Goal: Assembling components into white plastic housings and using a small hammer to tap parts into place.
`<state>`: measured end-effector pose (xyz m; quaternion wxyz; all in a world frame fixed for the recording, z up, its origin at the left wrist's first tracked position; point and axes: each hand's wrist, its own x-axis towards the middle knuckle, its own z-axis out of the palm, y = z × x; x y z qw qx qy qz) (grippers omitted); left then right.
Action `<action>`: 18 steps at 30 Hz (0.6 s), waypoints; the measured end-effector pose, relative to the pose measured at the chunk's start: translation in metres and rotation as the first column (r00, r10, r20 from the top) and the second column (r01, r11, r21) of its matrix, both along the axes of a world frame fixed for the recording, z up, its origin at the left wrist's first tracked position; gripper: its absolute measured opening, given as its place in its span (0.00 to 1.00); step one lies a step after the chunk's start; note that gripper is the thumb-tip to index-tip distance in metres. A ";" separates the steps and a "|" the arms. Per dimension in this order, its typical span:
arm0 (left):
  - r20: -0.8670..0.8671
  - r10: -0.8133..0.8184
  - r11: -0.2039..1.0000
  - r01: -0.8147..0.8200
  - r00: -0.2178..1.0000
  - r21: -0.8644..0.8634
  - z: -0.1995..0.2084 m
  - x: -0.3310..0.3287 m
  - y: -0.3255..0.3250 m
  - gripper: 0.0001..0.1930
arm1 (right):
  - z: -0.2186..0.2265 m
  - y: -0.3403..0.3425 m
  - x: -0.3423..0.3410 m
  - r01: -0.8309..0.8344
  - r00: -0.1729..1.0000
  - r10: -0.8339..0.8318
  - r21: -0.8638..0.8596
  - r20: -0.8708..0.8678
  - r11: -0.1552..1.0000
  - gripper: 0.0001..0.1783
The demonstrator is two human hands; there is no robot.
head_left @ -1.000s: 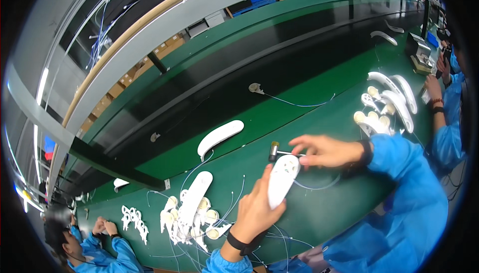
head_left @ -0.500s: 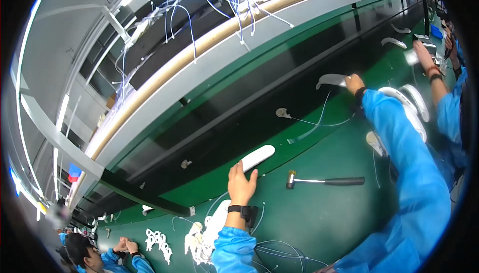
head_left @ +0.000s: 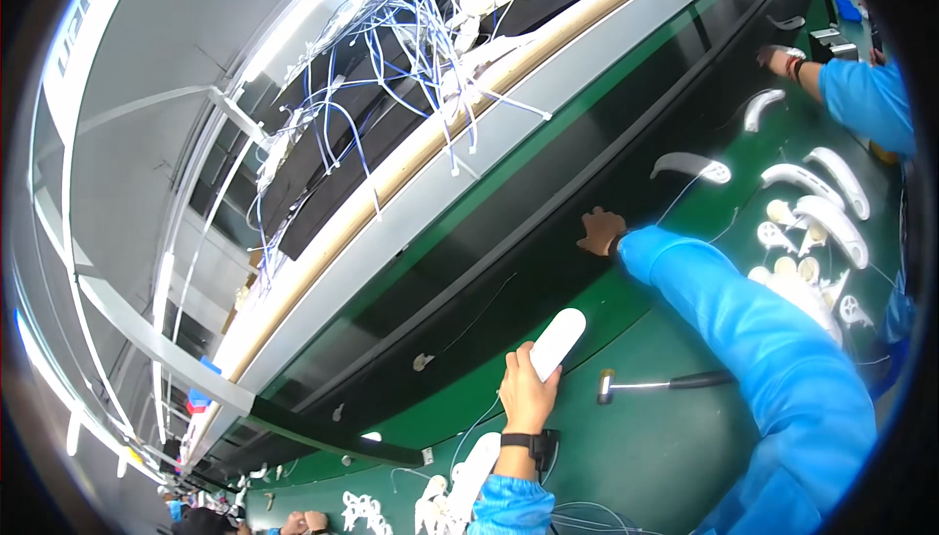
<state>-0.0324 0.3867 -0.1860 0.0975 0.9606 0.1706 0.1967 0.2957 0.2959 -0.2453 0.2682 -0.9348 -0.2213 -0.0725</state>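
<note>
My left hand (head_left: 528, 393) is closed around the lower end of a long white rounded plastic piece (head_left: 560, 339), which it holds tilted over the green bench. Below that wrist lies a heap of white plastic parts (head_left: 469, 481). Far out in the bench's shaded strip, my right hand (head_left: 601, 231) has its fingers bent downward, and whatever is under them is hidden. A curved white shell (head_left: 693, 166) lies beyond it to the right, with a thin cable beside it. On the bench between my arms rests a hammer (head_left: 675, 381) with a black handle.
More curved white shells (head_left: 831, 227) and small round parts lie right of my right arm. A co-worker's arm (head_left: 861, 95) reaches in at upper right; another person's hands (head_left: 305, 522) show at lower left. A shelf (head_left: 469, 134) carrying tangled cables runs above the bench.
My right hand has let go of the curved shell and moved left to where the round part with a cable lay. My left hand still holds the white piece. The view has shifted.
</note>
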 end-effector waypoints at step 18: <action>0.405 0.382 0.373 0.262 0.831 -0.890 0.011 -0.074 0.012 0.10 | 0.145 -0.107 -0.136 -0.872 0.422 0.896 0.333 0.138 0.359 0.21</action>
